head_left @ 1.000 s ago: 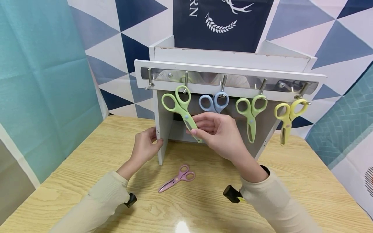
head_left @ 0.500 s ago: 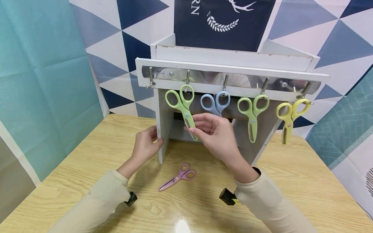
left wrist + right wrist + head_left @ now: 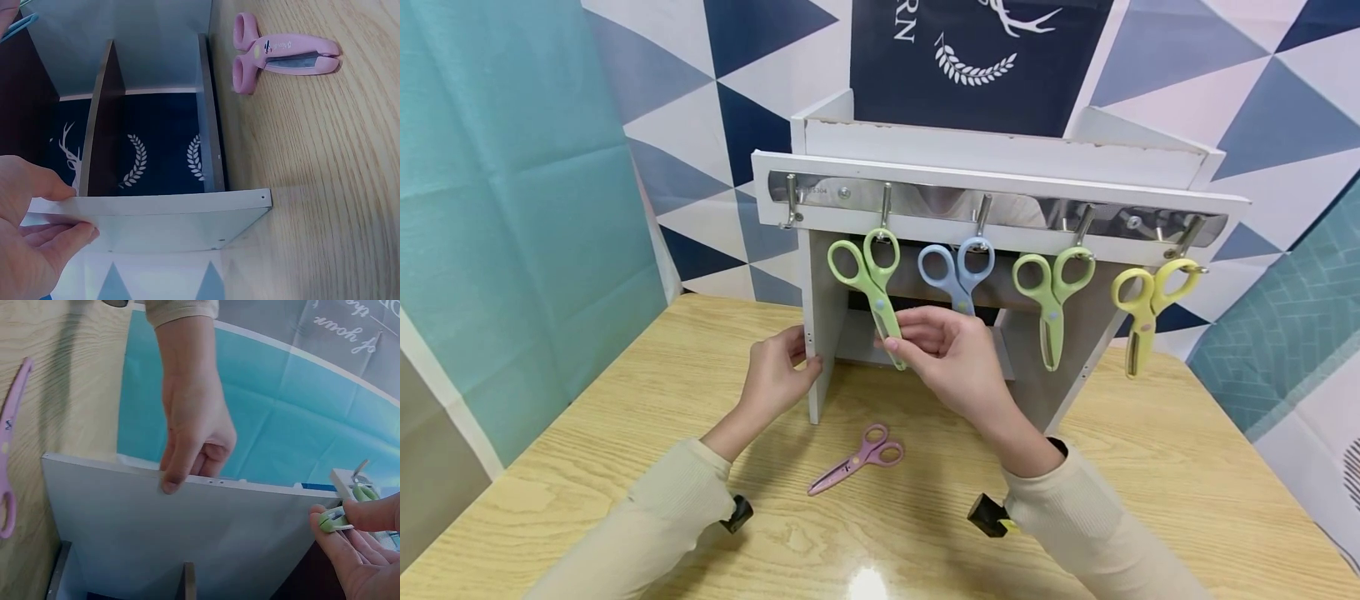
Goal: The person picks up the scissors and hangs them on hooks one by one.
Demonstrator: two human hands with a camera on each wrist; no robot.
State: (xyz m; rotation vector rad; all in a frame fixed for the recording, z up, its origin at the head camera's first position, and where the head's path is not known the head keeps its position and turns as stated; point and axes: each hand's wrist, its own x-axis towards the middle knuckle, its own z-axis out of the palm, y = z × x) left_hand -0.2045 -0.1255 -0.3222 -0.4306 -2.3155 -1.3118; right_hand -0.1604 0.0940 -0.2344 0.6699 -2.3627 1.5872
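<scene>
My right hand pinches a pair of light green scissors by the blade end, handles upward. One handle loop overlaps the second hook of the metal hook strip in the head view. In the right wrist view the green blade tip shows between thumb and fingers. My left hand grips the edge of the white rack's left side panel, thumb on one face and fingers on the other. Blue scissors, a second green pair and yellow scissors hang from hooks to the right.
Pink scissors lie on the wooden table in front of the rack. The leftmost hook carries nothing. A patterned cloth stands behind, with a teal one at the left.
The right hand and the green scissors have shifted slightly down, and the scissors hang a little more upright below the second hook. The left hand stays on the panel.
</scene>
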